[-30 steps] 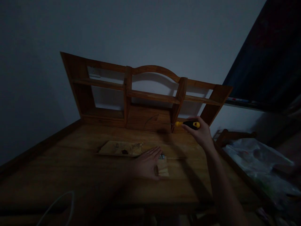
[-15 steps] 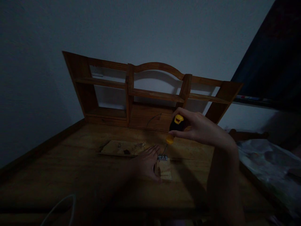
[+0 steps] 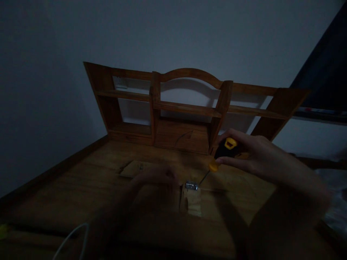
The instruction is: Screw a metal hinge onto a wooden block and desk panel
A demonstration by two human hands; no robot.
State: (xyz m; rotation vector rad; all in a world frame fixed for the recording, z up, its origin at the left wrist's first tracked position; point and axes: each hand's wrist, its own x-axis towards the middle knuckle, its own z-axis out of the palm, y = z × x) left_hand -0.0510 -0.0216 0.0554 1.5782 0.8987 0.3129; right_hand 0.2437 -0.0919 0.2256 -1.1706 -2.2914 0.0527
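Pretty dark shot, but here's what's visible. The right hand [image 3: 255,153], right of centre in the frame, is wrapped around the black-and-yellow handle of a screwdriver [image 3: 223,153] — its thin metal shaft slants down and left, with the tip at a small shiny metal bracket [image 3: 191,186] just below the middle of the frame. That bracket sits on the top edge of a small pale wooden block [image 3: 193,202], which rests on the brown wooden desk [image 3: 81,184]. The left hand [image 3: 153,189] is a blurry shape lying on the desk just left of the block — can't tell whether it's gripping anything or just resting there. A flat thin wooden panel [image 3: 132,168] lies behind it. A wooden shelf unit with an arched top [image 3: 187,108] stands along the far edge, filling the upper middle.
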